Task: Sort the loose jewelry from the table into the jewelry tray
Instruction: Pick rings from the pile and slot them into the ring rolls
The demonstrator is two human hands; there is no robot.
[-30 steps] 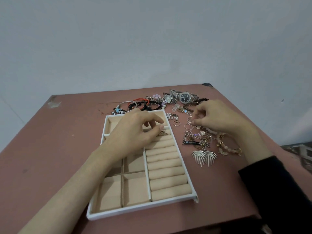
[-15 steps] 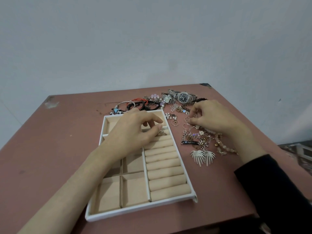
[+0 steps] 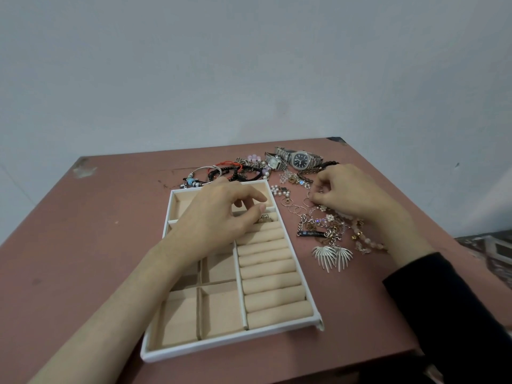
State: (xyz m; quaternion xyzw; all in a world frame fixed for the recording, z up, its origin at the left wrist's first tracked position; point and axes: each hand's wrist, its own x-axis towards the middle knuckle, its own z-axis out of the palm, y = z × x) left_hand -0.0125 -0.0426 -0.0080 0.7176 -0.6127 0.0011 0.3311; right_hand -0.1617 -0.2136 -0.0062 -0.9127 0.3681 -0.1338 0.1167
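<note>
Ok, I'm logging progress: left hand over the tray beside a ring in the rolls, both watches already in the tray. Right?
Not quite: the head view shows the dark-dial watch and the square watch on the table beyond the tray, not in it. The left hand is over the tray beside the ring in the rolls.

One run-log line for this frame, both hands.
step: sorting rings | left hand: thumb at ring seated in jewelry tray top roll | right hand: pinches small hoop in loose pile | watches: on table
</note>
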